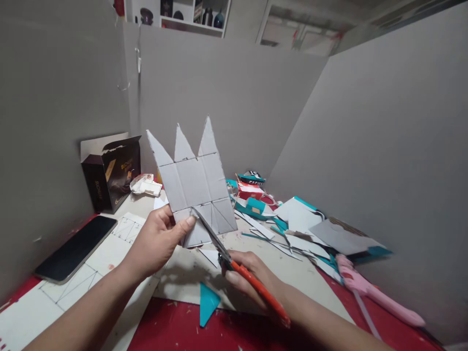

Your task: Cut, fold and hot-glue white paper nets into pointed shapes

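My left hand [161, 239] pinches the lower left edge of a white card piece [193, 180], thumb on its face. The card stands tilted up, with three pointed tips on top, ruled lines across it and diagonal lines near its bottom. My right hand [252, 278] is wrapped round the orange-handled scissors [252, 282]. Their blades lie at the lower part of the card, the tip close to my left thumb. Below my hands, a teal triangle [208, 302] lies at the edge of the pale work sheet, and a small white scrap [210, 257] lies under the scissors.
At left are a black phone [76, 248], a drawn paper template [78, 287] and a dark open box [113, 170]. White and teal offcuts [296, 239] spread to the right, beside a pink glue gun [380, 297]. Grey panels [219, 87] stand around the table.
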A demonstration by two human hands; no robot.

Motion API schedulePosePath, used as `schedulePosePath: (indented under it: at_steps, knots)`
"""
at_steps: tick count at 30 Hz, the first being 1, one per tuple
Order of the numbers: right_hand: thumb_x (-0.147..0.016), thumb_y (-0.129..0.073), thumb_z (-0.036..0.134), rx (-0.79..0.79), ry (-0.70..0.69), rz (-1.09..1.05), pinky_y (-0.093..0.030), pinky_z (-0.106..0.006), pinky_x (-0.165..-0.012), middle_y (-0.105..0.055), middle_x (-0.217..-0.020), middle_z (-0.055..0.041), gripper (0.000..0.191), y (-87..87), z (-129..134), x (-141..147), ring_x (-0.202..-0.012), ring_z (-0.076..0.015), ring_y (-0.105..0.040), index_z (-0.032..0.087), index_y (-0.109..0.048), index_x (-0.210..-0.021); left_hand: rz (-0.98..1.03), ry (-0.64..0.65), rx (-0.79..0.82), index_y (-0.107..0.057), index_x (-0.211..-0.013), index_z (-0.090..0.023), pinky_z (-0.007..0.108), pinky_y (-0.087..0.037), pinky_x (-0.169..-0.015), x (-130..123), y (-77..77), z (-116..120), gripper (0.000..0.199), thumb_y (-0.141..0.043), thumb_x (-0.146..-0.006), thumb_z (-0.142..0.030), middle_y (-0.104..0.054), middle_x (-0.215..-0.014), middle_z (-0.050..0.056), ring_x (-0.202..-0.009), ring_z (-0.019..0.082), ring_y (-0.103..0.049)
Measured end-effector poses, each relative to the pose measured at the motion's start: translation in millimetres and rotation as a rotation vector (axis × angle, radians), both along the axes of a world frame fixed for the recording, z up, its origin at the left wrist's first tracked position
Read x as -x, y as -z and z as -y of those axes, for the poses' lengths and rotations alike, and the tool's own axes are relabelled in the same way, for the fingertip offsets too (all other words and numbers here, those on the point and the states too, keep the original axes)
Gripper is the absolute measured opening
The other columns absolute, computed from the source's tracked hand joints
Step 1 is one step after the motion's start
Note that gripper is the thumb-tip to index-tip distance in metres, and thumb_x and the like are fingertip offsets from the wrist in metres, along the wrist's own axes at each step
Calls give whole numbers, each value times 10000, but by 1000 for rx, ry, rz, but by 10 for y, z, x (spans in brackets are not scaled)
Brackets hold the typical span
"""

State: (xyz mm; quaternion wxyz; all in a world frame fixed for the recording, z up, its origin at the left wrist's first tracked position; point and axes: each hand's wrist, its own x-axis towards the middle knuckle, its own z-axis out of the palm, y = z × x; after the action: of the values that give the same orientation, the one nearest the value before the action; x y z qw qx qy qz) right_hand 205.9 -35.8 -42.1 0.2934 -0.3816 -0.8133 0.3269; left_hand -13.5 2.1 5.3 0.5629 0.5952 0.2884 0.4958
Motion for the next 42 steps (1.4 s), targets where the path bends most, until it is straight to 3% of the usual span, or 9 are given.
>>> schedulePosePath:
  at_steps: [5,25,35,42]
  knots:
    - [-887,-404,509,-1,38,1,-311,-229,-509,-334,-623,34,382,57,0,-18,-557,-103,-294,183,-401,-689,-9,7,8,-669,-1007,-160,268,-499,-665,-2,-19,-2,262,-656,-798,-317,-716,-875,54,-752,156,-627]
    - [-902,-433,484,94,20,-198,-230,-208,-428,-282,-536,65,398,213,35,66,-472,-72,-245,197,-354,-639,-13,-7,56,-657,-823,-149,200,-376,-500,-6,-7,2,195,-685,-769,-335,-629,-670,-6,-543,86,-491]
    - [-893,-383,519,51,-59,-158,-308,-222,-500,-383,-648,16,387,51,59,105,-564,-106,-334,182,-408,-704,-3,-26,59,-658,-854,-156,215,-364,-501,-21,-8,28,235,-694,-752,-364,-640,-674,1,-538,97,-491]
    - [-899,-377,527,90,-1,-180,-265,-215,-450,-346,-594,30,409,97,73,112,-518,-92,-289,189,-373,-669,1,-9,86,-639,-809,-154,204,-350,-487,-72,31,52,206,-684,-767,-351,-587,-614,-32,-514,80,-464]
